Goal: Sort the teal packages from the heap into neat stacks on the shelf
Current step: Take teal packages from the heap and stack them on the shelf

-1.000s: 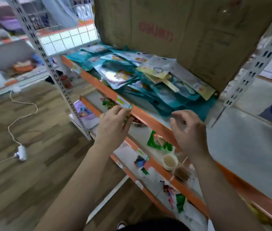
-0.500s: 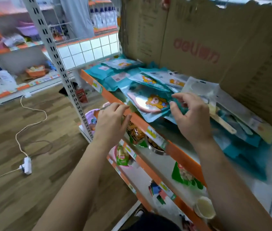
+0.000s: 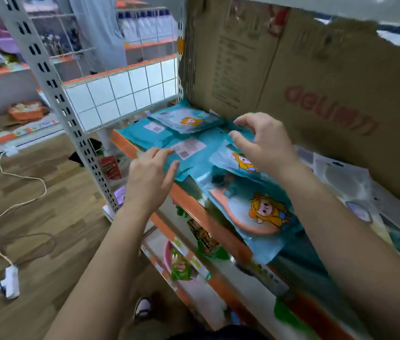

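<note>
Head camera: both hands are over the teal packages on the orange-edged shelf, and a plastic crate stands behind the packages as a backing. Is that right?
Not quite. The head view shows a brown cardboard box with red lettering behind the teal packages, not a plastic crate. The rest holds: the left hand and right hand are both over the packages on the orange-edged shelf.

Both hands now sit higher and further in over the shelf than a second ago, when they hung at its orange front edge [image 3: 189, 204]. The left hand [image 3: 151, 179] has left that edge; its fingertips [image 3: 167, 152] touch a face-down teal package [image 3: 189, 149]. The right hand [image 3: 265, 143] no longer pinches a package corner; its grip is spread and curled above the cartoon-printed teal package [image 3: 238, 163], just right of the left hand
</note>
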Demonstrator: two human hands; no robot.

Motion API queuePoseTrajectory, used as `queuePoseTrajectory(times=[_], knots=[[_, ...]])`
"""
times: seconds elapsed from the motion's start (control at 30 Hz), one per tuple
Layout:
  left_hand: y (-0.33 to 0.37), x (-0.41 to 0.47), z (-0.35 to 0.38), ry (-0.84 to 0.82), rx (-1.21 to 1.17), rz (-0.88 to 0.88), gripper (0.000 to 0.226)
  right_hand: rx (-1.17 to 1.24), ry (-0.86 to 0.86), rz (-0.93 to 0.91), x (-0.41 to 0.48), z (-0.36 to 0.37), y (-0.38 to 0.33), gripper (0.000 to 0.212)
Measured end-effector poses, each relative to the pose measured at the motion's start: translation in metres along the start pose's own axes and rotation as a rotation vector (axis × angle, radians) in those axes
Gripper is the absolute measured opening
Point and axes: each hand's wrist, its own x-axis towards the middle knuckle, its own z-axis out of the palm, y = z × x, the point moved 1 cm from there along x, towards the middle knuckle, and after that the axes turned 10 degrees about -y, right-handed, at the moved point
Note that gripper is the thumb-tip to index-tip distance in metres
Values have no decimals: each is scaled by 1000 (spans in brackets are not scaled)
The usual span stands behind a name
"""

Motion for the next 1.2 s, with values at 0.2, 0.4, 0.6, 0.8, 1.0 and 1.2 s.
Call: queuePoseTrajectory(times=[0.2, 0.4, 0.6, 0.8, 1.0, 1.2], knots=[[-63, 70, 4, -68, -73, 69, 40, -135, -173, 155, 91, 27, -3, 37], [-121, 127, 1, -165, -68, 121, 44, -74, -303, 394, 175, 72, 5, 40], [-158, 152, 6, -249, -88, 198, 53, -46, -315, 526, 215, 130, 26, 36], [-184, 156, 11, -240, -116, 235, 49, -133, -496, 622, 238, 154, 48, 67], [-190, 164, 16, -277, -145, 247, 50, -62, -581, 641, 244, 152, 60, 100], [-197, 170, 18, -272, -149, 254, 46, -125, -625, 681, 255, 155, 65, 97]])
